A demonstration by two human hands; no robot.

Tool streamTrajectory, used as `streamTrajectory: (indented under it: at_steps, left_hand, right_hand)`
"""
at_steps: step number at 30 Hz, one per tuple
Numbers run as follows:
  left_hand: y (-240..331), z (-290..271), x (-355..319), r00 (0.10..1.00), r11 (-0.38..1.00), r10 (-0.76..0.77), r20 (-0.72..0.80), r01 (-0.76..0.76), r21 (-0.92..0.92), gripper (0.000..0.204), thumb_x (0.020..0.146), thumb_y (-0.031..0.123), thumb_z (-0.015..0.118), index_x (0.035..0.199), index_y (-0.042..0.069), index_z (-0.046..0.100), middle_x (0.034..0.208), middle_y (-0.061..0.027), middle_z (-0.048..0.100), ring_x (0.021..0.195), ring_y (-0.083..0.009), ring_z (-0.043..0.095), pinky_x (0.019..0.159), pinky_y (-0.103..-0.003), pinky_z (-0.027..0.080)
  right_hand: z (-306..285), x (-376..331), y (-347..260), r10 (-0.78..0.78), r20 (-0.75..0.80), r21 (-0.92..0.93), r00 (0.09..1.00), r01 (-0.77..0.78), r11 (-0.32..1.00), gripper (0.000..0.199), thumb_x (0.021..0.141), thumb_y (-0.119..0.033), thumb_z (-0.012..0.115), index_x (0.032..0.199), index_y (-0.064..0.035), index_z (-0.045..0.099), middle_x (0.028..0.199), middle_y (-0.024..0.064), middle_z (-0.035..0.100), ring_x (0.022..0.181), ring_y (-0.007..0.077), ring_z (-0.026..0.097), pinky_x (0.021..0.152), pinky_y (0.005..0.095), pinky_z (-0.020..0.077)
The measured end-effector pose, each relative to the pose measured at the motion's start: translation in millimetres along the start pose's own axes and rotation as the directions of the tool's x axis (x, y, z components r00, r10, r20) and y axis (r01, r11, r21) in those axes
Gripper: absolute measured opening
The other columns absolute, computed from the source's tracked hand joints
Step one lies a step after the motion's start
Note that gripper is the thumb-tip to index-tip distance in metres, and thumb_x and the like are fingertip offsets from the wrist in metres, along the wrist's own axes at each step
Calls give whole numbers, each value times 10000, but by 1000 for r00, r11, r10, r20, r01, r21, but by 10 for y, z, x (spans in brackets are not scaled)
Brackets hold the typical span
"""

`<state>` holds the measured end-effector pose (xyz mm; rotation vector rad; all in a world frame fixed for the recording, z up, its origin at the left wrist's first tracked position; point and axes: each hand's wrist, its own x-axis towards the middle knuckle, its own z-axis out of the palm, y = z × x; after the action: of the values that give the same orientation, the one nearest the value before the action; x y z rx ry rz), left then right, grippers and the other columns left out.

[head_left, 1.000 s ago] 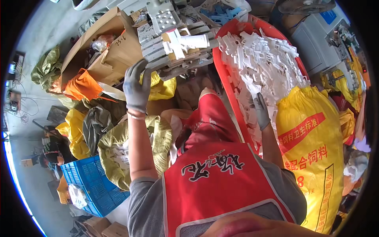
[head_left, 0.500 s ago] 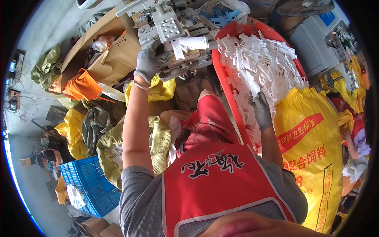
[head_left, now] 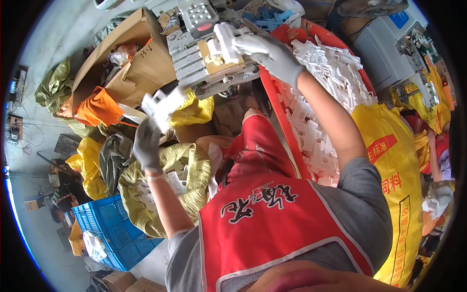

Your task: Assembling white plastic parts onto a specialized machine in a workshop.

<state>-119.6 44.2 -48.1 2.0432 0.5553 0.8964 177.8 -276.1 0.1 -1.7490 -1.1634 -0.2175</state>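
Observation:
My left hand (head_left: 146, 148), in a grey glove, is closed round a white plastic part (head_left: 164, 106), smeared by motion. It hangs above the mouth of an olive woven sack (head_left: 134, 177) with white parts inside. My gloved right hand (head_left: 272, 52) reaches across to the machine and grips another white plastic part (head_left: 224, 40), which stands over a tan plate (head_left: 221, 64) on the slotted metal bed (head_left: 188, 65). Just above and to the left of that part is the machine's perforated metal head (head_left: 197, 17). The right fingertips are partly lost in glare.
On the right a red tub (head_left: 288, 119) is heaped with white plastic parts, beside a full yellow sack (head_left: 384, 199). To the left stand a cardboard box (head_left: 160, 61) and a blue crate (head_left: 119, 231). Blue pieces (head_left: 272, 18) lie in a bag behind the machine.
My left hand has left the machine and swung down-left with a white part. My right hand has moved from the tub to the machine bed, bringing a white part. The perforated head has shifted.

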Motion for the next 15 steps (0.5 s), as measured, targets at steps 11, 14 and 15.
streamTrajectory:
  at_steps: [11, 14, 15]
  left_hand:
    - [-931, -1563, -1349, 937, 743, -213, -277, 340, 576, 357, 930, 212, 586, 1234, 25, 579, 1181, -98, 642, 1017, -187, 627, 880, -301, 502]
    - [-806, -1277, -1235, 870, 817, -399, -289, 480, 318, 360, 926, 207, 582, 1224, 4, 580, 1161, -111, 647, 999, -194, 620, 872, -307, 494]
    - [-853, -1194, -1146, 925, 819, -316, -211, 378, 431, 341, 925, 186, 571, 1195, -21, 592, 1136, -121, 654, 991, -197, 616, 871, -305, 488]
  right_hand:
    - [-173, 234, -226, -170, 175, -359, 970, 224, 906, 397, 969, -315, 485, 1237, -26, 533, 1218, 190, 564, 1099, 367, 548, 916, 392, 443]
    - [-392, -125, -155, 161, 150, -303, 975, -109, 947, 437, 969, -332, 488, 1310, -59, 487, 1249, 185, 557, 1161, 354, 528, 939, 385, 437]
    - [-451, -336, 81, 266, 153, -364, 952, -197, 911, 434, 968, -317, 499, 1319, -63, 479, 1250, 180, 559, 1168, 347, 528, 939, 380, 438]
